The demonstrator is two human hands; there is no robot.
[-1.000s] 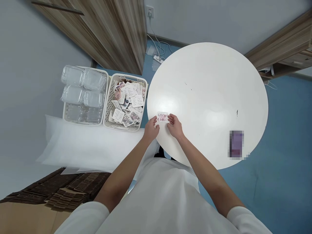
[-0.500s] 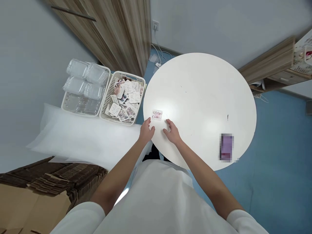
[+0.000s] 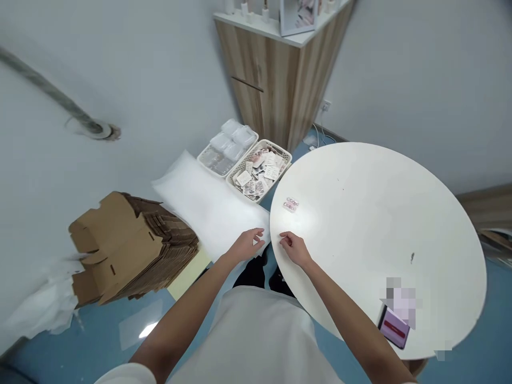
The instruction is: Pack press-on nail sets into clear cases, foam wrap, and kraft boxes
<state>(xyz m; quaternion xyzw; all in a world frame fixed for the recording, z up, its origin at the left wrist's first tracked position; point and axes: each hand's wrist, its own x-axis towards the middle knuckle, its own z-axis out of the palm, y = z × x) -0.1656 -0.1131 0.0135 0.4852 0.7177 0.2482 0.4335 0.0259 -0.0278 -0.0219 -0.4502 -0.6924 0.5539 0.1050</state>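
Observation:
A small clear pack of press-on nails (image 3: 290, 205), with two rows of pinkish ovals, lies flat near the left edge of the round white table (image 3: 372, 213). My left hand (image 3: 248, 245) hovers over the end of the white foam sheets (image 3: 212, 208), thumb and fingers apart, with nothing in it. Just inside the table's rim is my right hand (image 3: 295, 247), its fingers bent and slightly apart, holding nothing that I can see. Both hands are nearer to me than the pack, and neither touches it.
Left of the table, a white basket (image 3: 286, 155) holds many nail cards, beside another basket (image 3: 200, 158) of clear plastic boxes. Flattened brown cartons (image 3: 128, 250) are stacked at left. A phone (image 3: 394, 328), partly pixelated, lies at the table's near right. A wooden cabinet (image 3: 264, 69) stands behind.
My view has swung left, bringing the carton stack and wall pipe into sight. Both hands have drawn back from the press-on nail pack towards me, the left one off the table's edge.

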